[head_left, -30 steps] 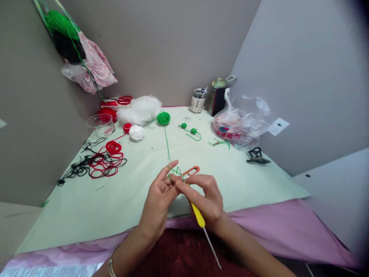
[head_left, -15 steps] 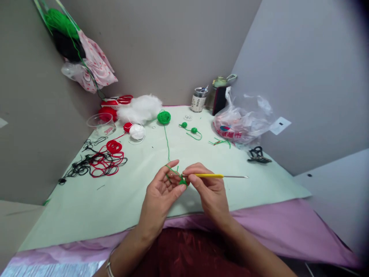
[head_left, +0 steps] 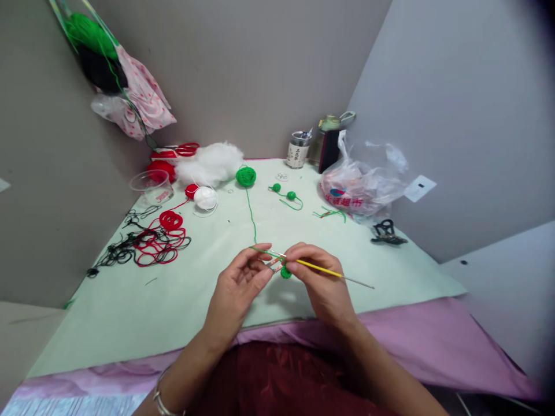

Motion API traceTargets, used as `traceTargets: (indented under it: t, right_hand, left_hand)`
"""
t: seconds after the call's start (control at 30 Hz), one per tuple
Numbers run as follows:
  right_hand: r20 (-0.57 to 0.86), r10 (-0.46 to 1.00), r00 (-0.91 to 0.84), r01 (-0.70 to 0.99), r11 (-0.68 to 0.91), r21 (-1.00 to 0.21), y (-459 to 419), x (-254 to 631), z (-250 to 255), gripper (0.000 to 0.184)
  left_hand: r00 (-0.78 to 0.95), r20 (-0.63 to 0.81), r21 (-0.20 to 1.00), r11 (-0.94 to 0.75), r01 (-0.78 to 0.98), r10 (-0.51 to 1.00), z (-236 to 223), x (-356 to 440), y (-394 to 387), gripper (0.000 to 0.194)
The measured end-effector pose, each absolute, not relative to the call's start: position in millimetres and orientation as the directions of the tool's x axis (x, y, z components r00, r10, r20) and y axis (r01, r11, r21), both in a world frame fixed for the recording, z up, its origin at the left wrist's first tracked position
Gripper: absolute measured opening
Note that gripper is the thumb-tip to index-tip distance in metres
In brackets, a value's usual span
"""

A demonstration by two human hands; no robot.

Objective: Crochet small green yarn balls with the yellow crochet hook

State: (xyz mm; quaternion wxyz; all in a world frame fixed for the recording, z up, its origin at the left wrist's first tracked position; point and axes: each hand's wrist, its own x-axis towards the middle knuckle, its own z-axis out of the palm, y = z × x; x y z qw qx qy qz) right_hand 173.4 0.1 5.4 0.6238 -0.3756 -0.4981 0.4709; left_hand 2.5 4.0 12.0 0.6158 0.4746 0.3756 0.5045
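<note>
Green yarn (head_left: pixel 253 222) comes down from a green ball (head_left: pixel 245 177) and passes over the raised index finger of my left hand (head_left: pixel 236 289), whose other fingers are curled. My right hand (head_left: pixel 323 283) pinches a crochet hook (head_left: pixel 321 267) with a yellow handle, slanting down to the right. A small round green crocheted piece (head_left: pixel 286 272) hangs at the right fingertips, close to the left thumb. Between the hands shows a small silver and reddish thing (head_left: pixel 274 264) that I cannot make out clearly.
Tangled red and black yarn (head_left: pixel 162 245) lies left. White stuffing (head_left: pixel 212 162), a clear plastic cup (head_left: pixel 151 186) and a white yarn ball (head_left: pixel 205 197) stand behind. Two small green balls (head_left: pixel 291 196) lie at the back, near a plastic bag (head_left: pixel 364 182) and a black clip (head_left: pixel 388 232).
The crocheted piece has moved from the left thumb to the right fingertips. The hook has tilted, its right end lower. A small silver and reddish thing now shows between the hands.
</note>
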Motion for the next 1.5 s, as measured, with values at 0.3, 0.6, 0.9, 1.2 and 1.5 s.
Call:
traceTargets:
  t: [0.3,0.6,0.9,1.2,1.5]
  right_hand:
    - [0.285,0.958,0.022,-0.162,0.285,-0.945,-4.3,172.0,13.1,0.004]
    - [0.210,0.977,0.020,-0.242,0.209,-0.948,-0.8,171.8,4.9,0.005]
    - [0.255,0.965,0.051,-0.172,0.261,-0.950,-3.4,169.4,11.1,0.005]
    - [0.212,0.976,-0.044,-0.170,0.202,-0.965,-6.3,173.4,13.7,0.006]
    - [0.051,0.998,-0.032,-0.294,0.040,-0.955,-2.2,176.6,8.1,0.016]
  left_hand:
    - [0.270,0.071,0.982,-0.019,-0.190,0.960,8.2,0.2,8.3,0.018]
    - [0.207,0.144,0.990,-0.143,-0.019,0.968,12.9,-3.8,9.0,0.014]
    - [0.323,0.070,0.994,-0.038,-0.105,0.944,8.3,2.3,7.2,0.017]
    - [0.304,0.080,0.993,-0.051,-0.104,0.949,6.4,-1.5,6.6,0.018]
    - [0.223,0.033,0.973,0.020,-0.230,0.974,0.5,-2.2,7.9,0.022]
